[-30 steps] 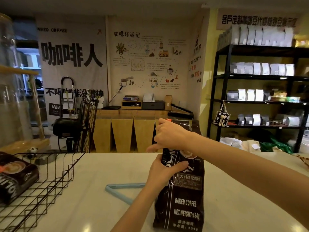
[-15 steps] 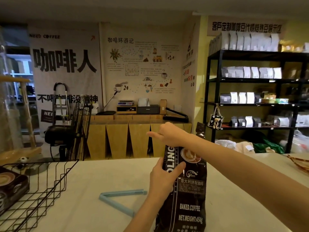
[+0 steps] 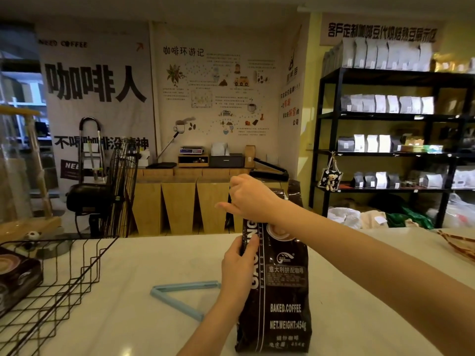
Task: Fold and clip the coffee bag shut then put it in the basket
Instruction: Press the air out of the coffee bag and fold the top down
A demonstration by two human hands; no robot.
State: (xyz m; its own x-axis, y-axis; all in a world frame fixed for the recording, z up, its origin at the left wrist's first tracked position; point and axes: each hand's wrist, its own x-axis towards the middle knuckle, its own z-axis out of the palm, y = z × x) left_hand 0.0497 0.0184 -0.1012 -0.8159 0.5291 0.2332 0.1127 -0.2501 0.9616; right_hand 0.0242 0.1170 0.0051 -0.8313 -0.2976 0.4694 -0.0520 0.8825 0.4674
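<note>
Since a second ago: the right hand (image 3: 253,199) has worked lower on the bag top, which now sits bunched under the fist rather than standing tall; the left hand (image 3: 237,265) has kept its place on the bag's left edge. Right grip: closed over the crumpled top of the coffee bag (image 3: 281,291), little finger stuck out to the left. Left grip: wrapped on the bag's left side at mid-height, thumb on the front panel, steadying it. Bag: upright on the white table (image 3: 128,317), base near the front edge, label facing the wearer. Step in hand, by my reading: the fold of the top, not yet flat or finished. Next move would call for one hand to keep the fold pinned while the other fetches the clip (image 3: 180,298). Clip: pale blue, sprung open in a V, lying flat just left of the left wrist, within easy reach. Wire basket (image 3: 64,278): at the table's left end, well apart from the bag, already holding another dark bag (image 3: 18,273). Room: bare table between bag and basket apart from the clip; open table to the right.
</note>
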